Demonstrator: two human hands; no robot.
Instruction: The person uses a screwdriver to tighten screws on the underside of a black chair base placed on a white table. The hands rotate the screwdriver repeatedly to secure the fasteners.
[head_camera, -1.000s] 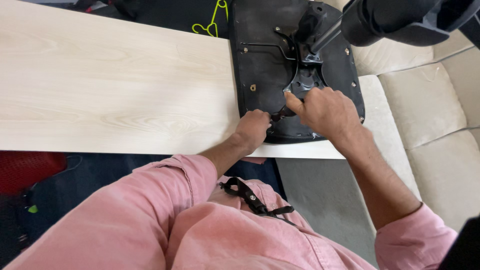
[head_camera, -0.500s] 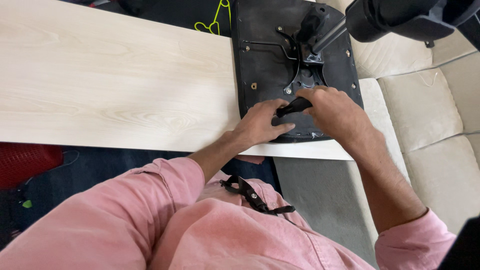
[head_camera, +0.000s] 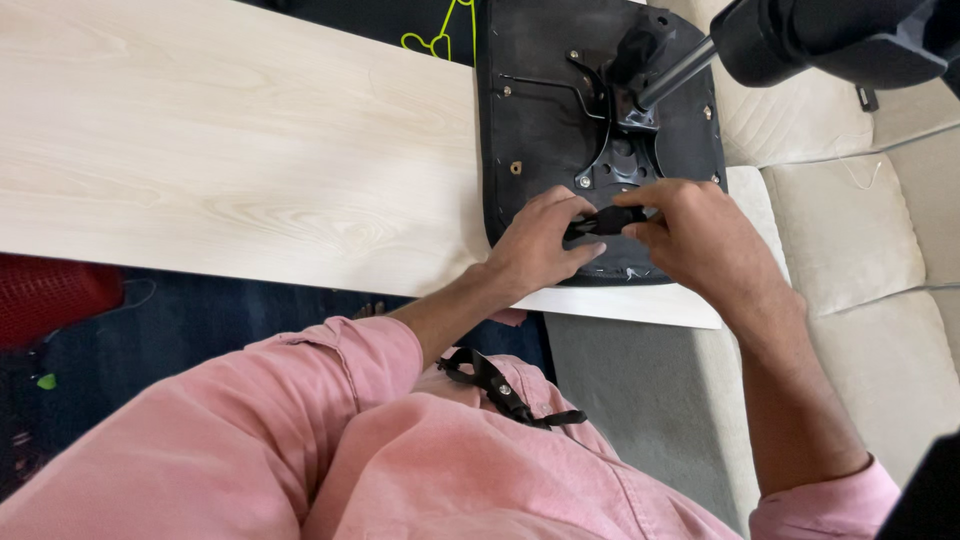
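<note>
Head view: left hand (head_camera: 540, 245) and right hand (head_camera: 700, 235) meeting over one upturned black seat base (head_camera: 535, 110) lying on the pale wood surface (head_camera: 220, 170), each grip pinching closed on one small black lever piece (head_camera: 605, 220) between them. Wrists bent down. Since half a second ago, sitting slightly lower on the base.

We see our left hand (head_camera: 540, 245) reaching forward from a rolled-up pink sleeve, the bare forearm slanting up to the right. Its fingers are curled and the thumb presses inward. Our right hand (head_camera: 700, 240) comes from the right side (its forearm is bare too), knuckles up, fingers bent. Both hands meet fingertip to fingertip, pinching closed together.
</note>
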